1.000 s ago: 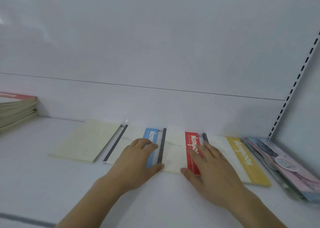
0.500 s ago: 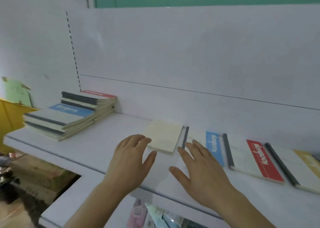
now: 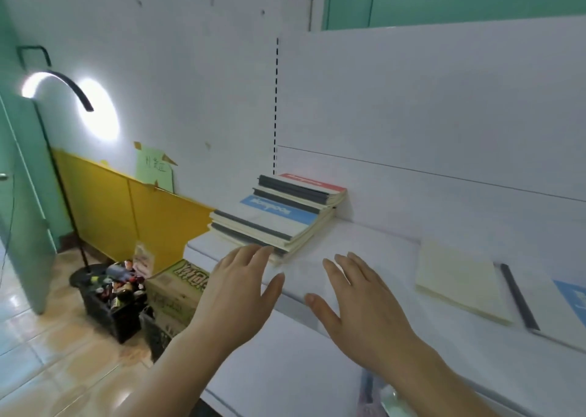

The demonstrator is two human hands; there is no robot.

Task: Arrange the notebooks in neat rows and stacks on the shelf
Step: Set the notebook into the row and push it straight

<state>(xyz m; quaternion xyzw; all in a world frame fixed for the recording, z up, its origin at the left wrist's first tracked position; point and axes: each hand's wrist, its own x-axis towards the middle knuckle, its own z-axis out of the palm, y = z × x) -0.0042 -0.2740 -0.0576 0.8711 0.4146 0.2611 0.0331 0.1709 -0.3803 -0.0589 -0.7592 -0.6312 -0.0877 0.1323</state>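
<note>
Two uneven stacks of notebooks sit at the left end of the white shelf (image 3: 364, 245): a front stack topped by a blue-banded notebook (image 3: 279, 213) and a rear stack topped by a red-banded one (image 3: 312, 183). My left hand (image 3: 242, 293) hovers with spread fingers, its fingertips at the front stack's near corner. My right hand (image 3: 358, 302) hovers flat over bare shelf, holding nothing. To the right lie a cream notebook (image 3: 459, 283) and a white notebook with a dark spine and blue band (image 3: 551, 305), partly cut off by the frame.
Below the shelf's left end stand a cardboard box (image 3: 177, 286) and a black crate of small bottles (image 3: 111, 296). A black floor lamp (image 3: 60, 150) stands by the wall. The shelf's white back panel (image 3: 428, 105) rises behind the notebooks.
The view swung left from the row of flat notebooks to the stacks. Both hands left the blue and red notebooks and moved left, now hovering near the front stack.
</note>
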